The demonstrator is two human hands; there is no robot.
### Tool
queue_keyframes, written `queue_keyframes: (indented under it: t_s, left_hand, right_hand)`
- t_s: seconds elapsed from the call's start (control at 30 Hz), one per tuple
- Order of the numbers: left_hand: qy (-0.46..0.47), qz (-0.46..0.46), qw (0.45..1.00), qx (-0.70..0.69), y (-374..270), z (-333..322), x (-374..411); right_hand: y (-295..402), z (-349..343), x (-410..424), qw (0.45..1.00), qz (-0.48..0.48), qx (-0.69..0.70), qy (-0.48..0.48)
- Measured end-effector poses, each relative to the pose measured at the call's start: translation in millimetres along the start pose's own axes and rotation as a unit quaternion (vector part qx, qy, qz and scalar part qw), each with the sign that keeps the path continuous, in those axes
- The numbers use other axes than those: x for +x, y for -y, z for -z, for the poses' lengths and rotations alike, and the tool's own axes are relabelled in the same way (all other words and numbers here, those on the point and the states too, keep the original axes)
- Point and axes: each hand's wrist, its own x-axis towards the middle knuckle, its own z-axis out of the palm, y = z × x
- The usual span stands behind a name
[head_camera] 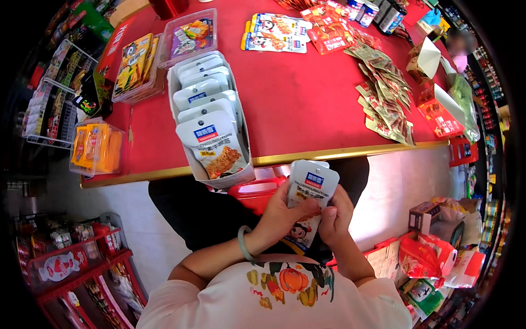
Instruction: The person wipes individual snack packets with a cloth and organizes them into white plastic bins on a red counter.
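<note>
Both my hands hold a small stack of white snack pouches [314,181] over my lap, just past the table's front edge. My left hand [283,218] wraps the stack from the left, its thumb lying across the printed front. On the right side, my right hand [339,214] grips the pouches' edge with its thumb bent near the front. A long white carton [240,135] stands at the table edge to the left, filled with rows of upright pouches of the same kind. Its near end juts past the gold edge trim.
The red table [279,98] also bears matching flat pouches [275,33], brown-green sachets [384,90], red packets [331,33], a clear tub of yellow packs [137,70] and a tub of orange packs [96,146]. A red shelf [82,267] stands lower left. Bags [427,259] lie lower right.
</note>
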Motion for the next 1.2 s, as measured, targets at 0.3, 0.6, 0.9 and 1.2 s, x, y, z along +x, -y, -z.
queue_keyframes:
  t_s: [0.3, 0.6, 0.9, 1.2]
  left_hand:
    - [0.0, -0.083, 0.996, -0.013, 4.6, -0.3, -0.6]
    - [-0.017, -0.09, 0.996, -0.019, -3.9, -1.6, -2.0]
    - [0.049, -0.106, 0.941, 0.317, -23.9, -9.5, -19.5]
    - [-0.081, -0.477, 0.863, 0.143, -133.1, 34.2, -46.7]
  right_hand:
    - [-22.3, 24.1, 14.0, 0.73, -0.325, 0.531, -0.282]
    - [-6.5, 1.5, -13.9, 0.91, -0.313, 0.266, -0.064]
    - [0.7, 17.8, 9.5, 0.899, -0.198, 0.39, -0.028]
    - [-6.0, 7.6, -5.0, 0.885, -0.322, 0.323, 0.093]
